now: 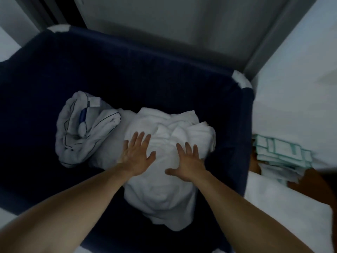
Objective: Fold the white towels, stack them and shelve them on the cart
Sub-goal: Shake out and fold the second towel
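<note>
Left grip [137,155] and right grip [189,162] are open, fingers spread flat on crumpled white towels [164,194] in the navy bin [127,73]. A piped linen bundle [82,132] lies left of them, teal-edged cloths [280,152] right, outside the bin.

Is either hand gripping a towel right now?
No, the left hand and the right hand both have straight, spread fingers over the white towel pile in the dark blue bin.

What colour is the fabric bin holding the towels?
The fabric bin is dark navy blue, seen in the head view.
</note>
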`<state>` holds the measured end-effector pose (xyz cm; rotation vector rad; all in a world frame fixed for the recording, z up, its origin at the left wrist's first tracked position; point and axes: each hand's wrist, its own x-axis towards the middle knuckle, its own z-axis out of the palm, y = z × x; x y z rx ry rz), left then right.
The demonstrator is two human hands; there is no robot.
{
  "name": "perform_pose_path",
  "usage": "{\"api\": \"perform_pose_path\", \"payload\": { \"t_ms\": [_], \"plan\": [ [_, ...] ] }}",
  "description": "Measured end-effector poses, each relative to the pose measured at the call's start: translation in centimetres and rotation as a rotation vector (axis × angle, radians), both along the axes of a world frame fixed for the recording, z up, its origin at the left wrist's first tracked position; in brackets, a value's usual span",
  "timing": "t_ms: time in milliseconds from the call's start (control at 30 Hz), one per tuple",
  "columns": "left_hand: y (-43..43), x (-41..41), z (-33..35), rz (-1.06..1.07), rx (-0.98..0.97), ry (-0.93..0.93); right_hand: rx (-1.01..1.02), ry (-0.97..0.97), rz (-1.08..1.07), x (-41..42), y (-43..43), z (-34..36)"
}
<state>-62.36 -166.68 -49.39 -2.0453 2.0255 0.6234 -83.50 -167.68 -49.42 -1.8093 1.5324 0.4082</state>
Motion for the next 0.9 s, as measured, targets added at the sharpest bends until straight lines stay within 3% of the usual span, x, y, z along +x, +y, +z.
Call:
{"api": "perform_pose_path", "payload": {
  "t_ms": [167, 333, 467, 667, 767, 900],
  "plan": [
    [-1.1, 1.7, -4.9, -0.075, 0.101, 0.076, 0.207, 0.071, -0.031, 3.0, 0.4, -5.3],
    [-0.8, 2.1, -6.2, -0.124, 0.152, 0.126, 0.011, 0.128, -0.023, 4.7, 2.7, -6.7],
    [-1.0, 1.9, -4.0, -0.115, 0.184, 0.204, -0.065, 0.04, -0.077, 3.6, 2.5, -4.5],
    [-1.3, -0.5, 5.2, -0.008, 0.2, 0.489, -0.197, -0.265, -0.321, -0.3, -1.0, 6.2],
    [-0.2, -2.6, 10.1, 0.033, 0.111, 0.649, -0.294, -0.364, -0.4, -2.2, -1.5, 13.2],
    [1.1, -6.7, 17.2, -0.011, -0.064, 0.728, -0.403, -0.584, -0.48, -4.8, 0.2, 22.2]
  ]
}}
